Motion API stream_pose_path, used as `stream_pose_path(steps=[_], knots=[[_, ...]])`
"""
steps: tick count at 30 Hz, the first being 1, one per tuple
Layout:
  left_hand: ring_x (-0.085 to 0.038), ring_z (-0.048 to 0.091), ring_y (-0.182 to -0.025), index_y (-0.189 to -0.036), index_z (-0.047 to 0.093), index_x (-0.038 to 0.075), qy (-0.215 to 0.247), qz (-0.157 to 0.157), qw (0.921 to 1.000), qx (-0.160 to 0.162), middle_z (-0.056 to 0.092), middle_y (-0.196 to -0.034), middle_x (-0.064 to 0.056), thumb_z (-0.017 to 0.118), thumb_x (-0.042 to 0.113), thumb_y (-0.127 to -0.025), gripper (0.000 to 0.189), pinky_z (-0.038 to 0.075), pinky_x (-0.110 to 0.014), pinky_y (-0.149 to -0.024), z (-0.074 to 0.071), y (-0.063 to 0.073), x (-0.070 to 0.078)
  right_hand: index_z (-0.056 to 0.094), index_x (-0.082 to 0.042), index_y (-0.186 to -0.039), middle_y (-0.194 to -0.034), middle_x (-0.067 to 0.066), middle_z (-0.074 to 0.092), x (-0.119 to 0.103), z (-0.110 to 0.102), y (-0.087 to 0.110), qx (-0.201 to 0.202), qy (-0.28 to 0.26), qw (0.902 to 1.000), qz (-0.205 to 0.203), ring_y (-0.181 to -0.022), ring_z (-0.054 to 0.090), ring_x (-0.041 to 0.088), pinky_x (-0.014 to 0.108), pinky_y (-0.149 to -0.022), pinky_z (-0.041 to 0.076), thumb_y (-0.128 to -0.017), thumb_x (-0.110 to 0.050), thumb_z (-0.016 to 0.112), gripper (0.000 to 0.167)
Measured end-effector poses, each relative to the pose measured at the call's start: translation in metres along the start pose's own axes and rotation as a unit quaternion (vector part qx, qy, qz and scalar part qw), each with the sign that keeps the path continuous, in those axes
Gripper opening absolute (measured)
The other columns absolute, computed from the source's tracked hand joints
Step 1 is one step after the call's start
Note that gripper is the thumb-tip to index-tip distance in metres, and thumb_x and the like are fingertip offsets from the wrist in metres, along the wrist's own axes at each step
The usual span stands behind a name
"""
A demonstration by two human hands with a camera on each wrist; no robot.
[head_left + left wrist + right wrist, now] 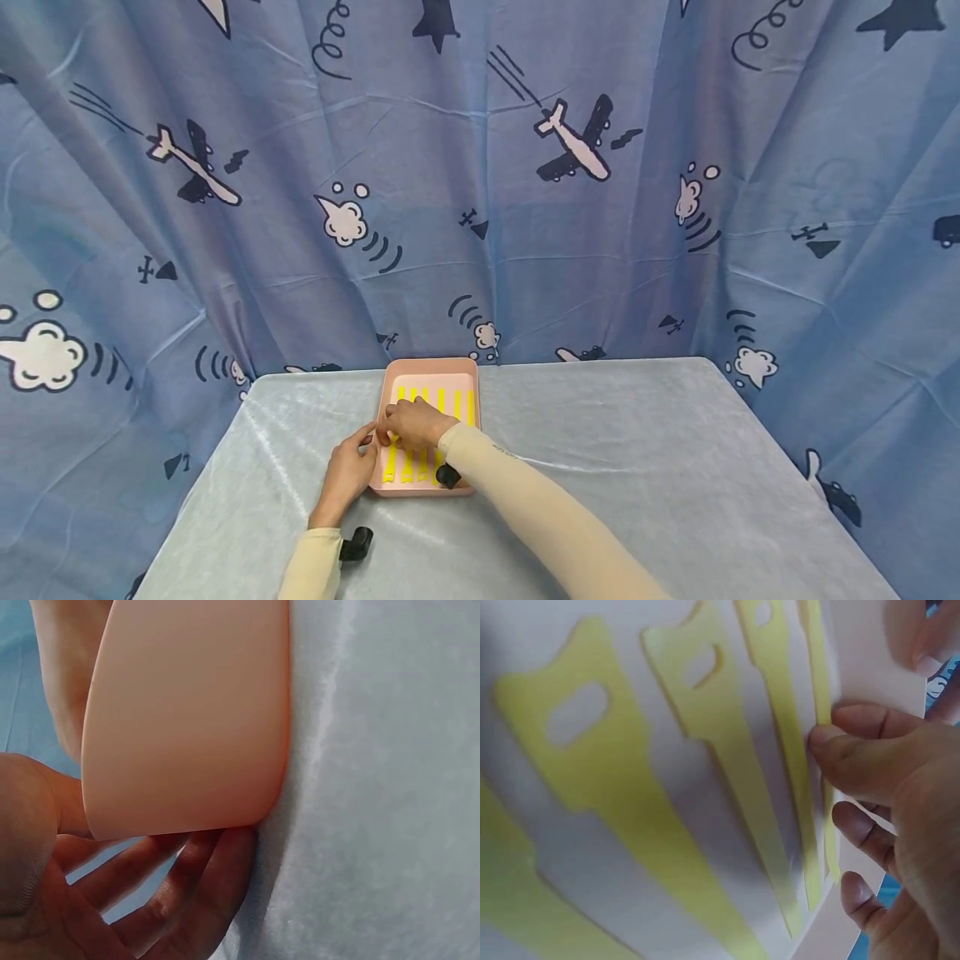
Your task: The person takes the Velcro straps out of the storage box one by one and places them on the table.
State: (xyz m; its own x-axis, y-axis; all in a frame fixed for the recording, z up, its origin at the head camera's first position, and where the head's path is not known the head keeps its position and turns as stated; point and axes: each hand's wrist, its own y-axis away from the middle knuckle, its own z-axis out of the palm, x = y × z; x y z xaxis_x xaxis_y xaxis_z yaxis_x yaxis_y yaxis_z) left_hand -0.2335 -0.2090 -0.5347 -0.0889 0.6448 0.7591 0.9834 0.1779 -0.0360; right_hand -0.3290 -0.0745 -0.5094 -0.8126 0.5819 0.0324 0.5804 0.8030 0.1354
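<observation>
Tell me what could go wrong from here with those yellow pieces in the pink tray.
The right hand appears to pinch the outermost yellow piece close to the tray wall, so it might scrape or catch there. The next piece lies close beside it and could be nudged out of line. The left hand touches the pink tray from outside; a push might slide it across the cloth.

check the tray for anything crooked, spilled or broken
Nothing stands out: the yellow saw-shaped pieces lie side by side in the pink tray, no spill or break visible, though the right hand hides parts.
</observation>
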Motion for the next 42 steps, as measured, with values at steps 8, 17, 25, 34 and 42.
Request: stream_pose_path(steps=[8, 17, 25, 34, 42], knots=[[-0.009, 0.04, -0.05, -0.14, 0.054, 0.006, 0.003, 0.002, 1.0, 0.0, 0.064, -0.124, -0.027, 0.051, 0.01, -0.096, 0.045, 0.034, -0.025, -0.049, 0.0, -0.001, -0.001, 0.065, -0.035, -0.093, -0.097, -0.011, 0.055, 0.002, 0.001, -0.001, 0.001, -0.011, 0.9999, -0.01, -0.096, 0.052, 0.01, 0.035, -0.088, 0.045, -0.092, -0.021, 0.07, 0.014], [-0.013, 0.054, -0.064, -0.14, 0.056, 0.007, -0.009, -0.001, 1.0, 0.003, 0.065, -0.124, -0.026, 0.052, 0.01, -0.096, 0.044, 0.038, -0.025, -0.056, -0.001, 0.0, -0.002, 0.064, -0.032, -0.091, -0.098, -0.011, 0.054, 0.0, 0.002, -0.001, 0.003, -0.007, 0.9997, -0.023, -0.095, 0.049, 0.009, 0.027, -0.085, 0.042, -0.092, -0.017, 0.068, 0.016], [-0.01, 0.038, -0.05, -0.139, 0.056, 0.006, 0.0, 0.002, 1.0, 0.005, 0.065, -0.123, -0.026, 0.053, 0.009, -0.095, 0.044, 0.035, -0.028, -0.052, -0.001, 0.0, -0.002, 0.068, -0.032, -0.091, -0.1, -0.012, 0.06, -0.002, 0.002, 0.0, 0.044, 0.055, 0.9957, -0.059, -0.093, 0.053, 0.008, 0.027, -0.085, 0.046, -0.092, -0.02, 0.069, 0.011], [-0.007, 0.034, -0.044, -0.14, 0.055, 0.007, 0.005, -0.002, 1.0, 0.007, 0.065, -0.123, -0.027, 0.052, 0.01, -0.094, 0.046, 0.033, -0.026, -0.045, -0.001, 0.0, -0.002, 0.067, -0.031, -0.091, -0.097, -0.011, 0.059, 0.004, -0.009, 0.008, 0.097, 0.066, 0.9912, -0.061, -0.092, 0.053, 0.008, 0.023, -0.074, 0.038, -0.092, -0.021, 0.069, 0.01], [-0.008, 0.031, -0.043, -0.14, 0.055, 0.005, 0.011, -0.002, 0.9999, 0.005, 0.065, -0.123, -0.028, 0.05, 0.008, -0.094, 0.046, 0.032, -0.025, -0.045, -0.001, 0.001, -0.001, 0.063, -0.028, -0.087, -0.096, -0.009, 0.056, 0.011, -0.022, 0.023, 0.14, 0.022, 0.9882, -0.058, -0.088, 0.051, 0.01, 0.021, -0.07, 0.032, -0.091, -0.015, 0.07, 0.015]])
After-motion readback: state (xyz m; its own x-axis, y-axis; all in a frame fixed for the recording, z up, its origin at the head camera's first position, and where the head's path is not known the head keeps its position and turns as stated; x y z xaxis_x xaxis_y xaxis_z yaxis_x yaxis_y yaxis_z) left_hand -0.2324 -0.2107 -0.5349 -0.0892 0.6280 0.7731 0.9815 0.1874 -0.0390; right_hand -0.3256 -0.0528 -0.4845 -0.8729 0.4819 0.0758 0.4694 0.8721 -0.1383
